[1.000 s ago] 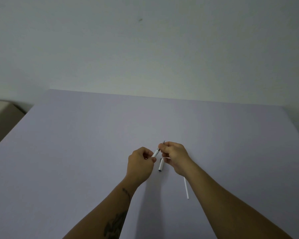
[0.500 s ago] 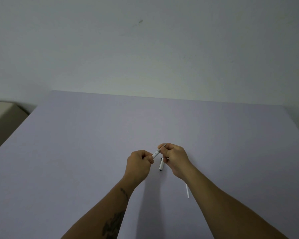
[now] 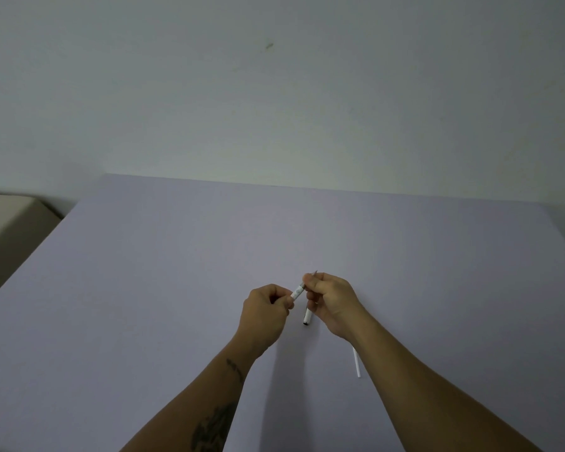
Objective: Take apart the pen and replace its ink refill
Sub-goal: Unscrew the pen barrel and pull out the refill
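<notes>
Both hands pinch the pen [image 3: 298,291] — left hand [image 3: 268,308] grip low, right hand [image 3: 330,300] grip at tip.

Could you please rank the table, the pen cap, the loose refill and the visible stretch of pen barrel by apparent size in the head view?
1. table, by far the largest.
2. refill, though the right arm hides its upper part.
3. cap and barrel: too alike to rank, and both hands cover the barrel's ends.

head view; head-worn; faces forward-down; table [image 3: 177,272] near
</notes>
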The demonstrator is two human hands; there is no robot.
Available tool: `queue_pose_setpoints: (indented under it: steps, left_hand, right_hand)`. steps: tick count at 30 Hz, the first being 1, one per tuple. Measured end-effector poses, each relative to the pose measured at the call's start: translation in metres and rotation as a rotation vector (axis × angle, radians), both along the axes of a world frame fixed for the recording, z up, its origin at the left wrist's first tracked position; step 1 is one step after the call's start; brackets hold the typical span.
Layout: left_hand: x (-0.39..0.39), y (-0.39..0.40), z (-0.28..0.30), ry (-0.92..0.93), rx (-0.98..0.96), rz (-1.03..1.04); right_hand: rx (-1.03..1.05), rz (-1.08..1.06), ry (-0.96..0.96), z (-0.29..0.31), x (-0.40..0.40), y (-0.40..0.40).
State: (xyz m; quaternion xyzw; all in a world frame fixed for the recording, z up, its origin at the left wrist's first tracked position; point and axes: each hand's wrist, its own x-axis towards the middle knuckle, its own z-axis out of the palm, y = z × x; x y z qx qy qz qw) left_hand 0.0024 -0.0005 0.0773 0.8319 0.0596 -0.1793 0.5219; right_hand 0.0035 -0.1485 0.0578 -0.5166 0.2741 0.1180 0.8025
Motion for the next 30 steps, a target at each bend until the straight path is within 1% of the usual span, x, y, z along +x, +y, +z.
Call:
queue_pose_setpoints:
  steps: [3,10,13,19,26,30]
  left_hand:
    - [0.001,0.001,-0.001,0.006,0.007,-0.009]
    - [0.001,0.008,-0.007,0.023,0.009,-0.037]
    - [0.000,0.008,-0.007,0.038,-0.002,-0.059]
    - [-0.001,0.006,-0.002,0.086,-0.060,-0.123]
    - [0.002,0.009,-0.001,0.075,0.004,-0.140]
    - [0.001,0.008,-0.001,0.078,0.016,-0.148]
  right_hand:
    - [-0.017,0.025,0.014,0.001,0.000,-0.002]
    - [0.038,0.167,0.029,0.001,-0.004,-0.013]
    - [0.041,0.141,0.050,0.000,-0.006,-0.011]
    - [-0.092,0.028,0.025,-0.005,-0.004,-0.009]
    - [-0.118,0.114,0.016,0.000,-0.005,-0.011]
    - [-0.065,0.121,0.023,0.002,-0.007,-0.012]
